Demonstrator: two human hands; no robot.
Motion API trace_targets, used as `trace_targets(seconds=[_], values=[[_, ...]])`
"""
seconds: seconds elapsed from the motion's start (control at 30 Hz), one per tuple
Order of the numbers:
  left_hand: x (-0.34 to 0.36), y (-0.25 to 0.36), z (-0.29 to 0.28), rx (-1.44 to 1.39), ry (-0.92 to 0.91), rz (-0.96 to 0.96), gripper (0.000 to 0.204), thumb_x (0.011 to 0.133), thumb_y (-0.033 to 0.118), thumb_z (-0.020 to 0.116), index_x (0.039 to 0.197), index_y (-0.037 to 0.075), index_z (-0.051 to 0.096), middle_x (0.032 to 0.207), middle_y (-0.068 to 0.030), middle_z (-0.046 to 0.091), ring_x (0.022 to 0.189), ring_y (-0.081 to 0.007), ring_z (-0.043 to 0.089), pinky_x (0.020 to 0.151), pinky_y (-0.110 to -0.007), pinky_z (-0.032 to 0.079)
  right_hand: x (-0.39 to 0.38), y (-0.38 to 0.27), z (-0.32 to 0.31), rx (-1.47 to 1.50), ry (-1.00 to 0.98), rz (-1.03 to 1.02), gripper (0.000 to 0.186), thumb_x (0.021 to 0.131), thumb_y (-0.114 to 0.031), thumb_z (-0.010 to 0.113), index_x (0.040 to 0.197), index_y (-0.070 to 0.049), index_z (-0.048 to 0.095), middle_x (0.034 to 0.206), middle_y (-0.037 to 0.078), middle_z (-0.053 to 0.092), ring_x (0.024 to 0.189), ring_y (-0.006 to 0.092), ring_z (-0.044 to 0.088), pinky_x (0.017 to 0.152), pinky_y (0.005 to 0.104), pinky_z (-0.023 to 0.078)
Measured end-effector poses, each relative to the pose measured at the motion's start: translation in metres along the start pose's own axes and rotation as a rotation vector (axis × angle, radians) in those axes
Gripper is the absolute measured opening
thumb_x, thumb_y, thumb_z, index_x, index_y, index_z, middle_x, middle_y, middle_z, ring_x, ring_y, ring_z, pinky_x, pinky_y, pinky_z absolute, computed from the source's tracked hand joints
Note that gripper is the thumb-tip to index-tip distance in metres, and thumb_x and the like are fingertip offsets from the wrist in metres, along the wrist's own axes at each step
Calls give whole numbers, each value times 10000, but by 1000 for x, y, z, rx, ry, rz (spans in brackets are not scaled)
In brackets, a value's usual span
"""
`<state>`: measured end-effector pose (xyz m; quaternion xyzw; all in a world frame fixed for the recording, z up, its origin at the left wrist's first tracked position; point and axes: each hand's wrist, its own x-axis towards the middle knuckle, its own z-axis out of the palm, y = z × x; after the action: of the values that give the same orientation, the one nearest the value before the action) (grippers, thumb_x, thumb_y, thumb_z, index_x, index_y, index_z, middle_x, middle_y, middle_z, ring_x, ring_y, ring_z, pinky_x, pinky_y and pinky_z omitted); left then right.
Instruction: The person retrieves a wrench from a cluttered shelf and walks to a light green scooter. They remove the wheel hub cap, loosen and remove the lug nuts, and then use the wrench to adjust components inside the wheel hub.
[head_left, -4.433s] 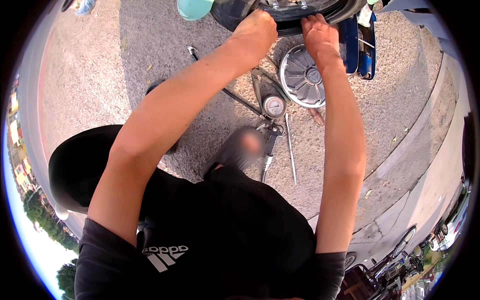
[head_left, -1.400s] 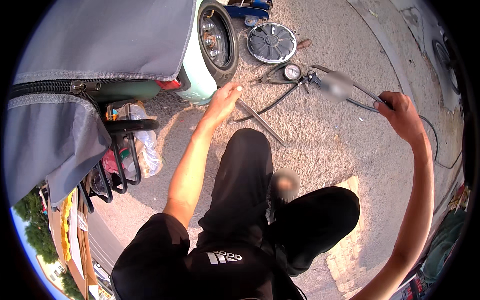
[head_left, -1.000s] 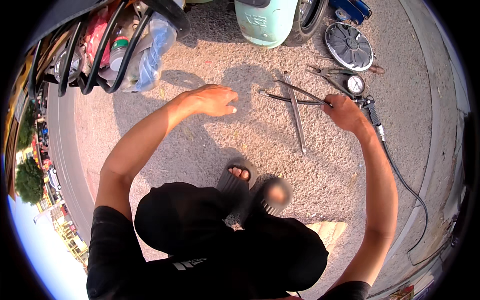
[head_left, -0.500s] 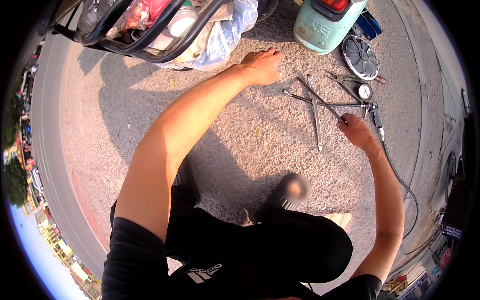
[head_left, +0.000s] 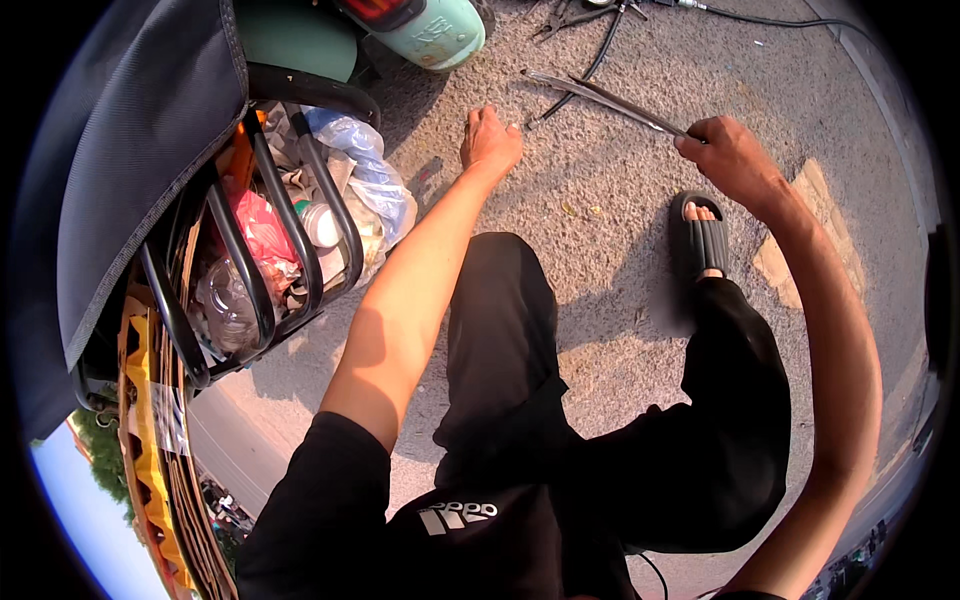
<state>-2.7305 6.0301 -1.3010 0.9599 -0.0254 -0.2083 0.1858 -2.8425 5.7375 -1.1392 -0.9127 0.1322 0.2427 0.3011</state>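
My right hand [head_left: 735, 158] is closed on the near end of a long, thin metal bar [head_left: 620, 105], likely a tire lever. A second thin bar appears to lie along it, and I cannot tell whether that one is gripped too. Their far ends point left, just above the ground and across a black air hose [head_left: 603, 55]. My left hand [head_left: 490, 147] hovers over the rough pavement to the left of the bars, with its fingers curled. Whatever those fingers hold, if anything, is too small to make out.
A mint-green fender [head_left: 440, 38] with a red light stands at the top. Left of me, a black metal rack [head_left: 272, 230] holds plastic bags, a clear bottle and a white-and-green container, beside stacked cardboard [head_left: 185, 500]. Pliers [head_left: 565, 18] lie beyond the hose. My sandalled foot [head_left: 700, 240] is at right.
My view has turned, bringing the rack closer on the left and my legs into sight. The silver bar that lay on the ground crossing the held one is now alongside it.
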Motion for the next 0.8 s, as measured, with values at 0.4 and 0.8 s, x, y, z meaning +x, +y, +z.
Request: trace_targets(seconds=[0.4, 0.8], values=[[56, -68, 43, 26, 125, 18, 506, 979, 373, 477, 1277, -21, 584, 1304, -276, 580, 1225, -417, 556, 1056, -472, 429, 2, 8, 132, 380, 131, -61, 350, 1005, -287, 538, 986, 21, 702, 863, 241, 694, 824, 403, 678, 802, 498, 517], [64, -50, 35, -1318, -214, 46, 580, 1077, 457, 323, 1448, 15, 386, 1192, -163, 632, 1130, -355, 624, 955, -497, 507, 77, -61, 234, 659, 247, -166, 339, 1014, -265, 540, 1033, 47, 670, 825, 259, 675, 814, 410, 681, 773, 489, 530]])
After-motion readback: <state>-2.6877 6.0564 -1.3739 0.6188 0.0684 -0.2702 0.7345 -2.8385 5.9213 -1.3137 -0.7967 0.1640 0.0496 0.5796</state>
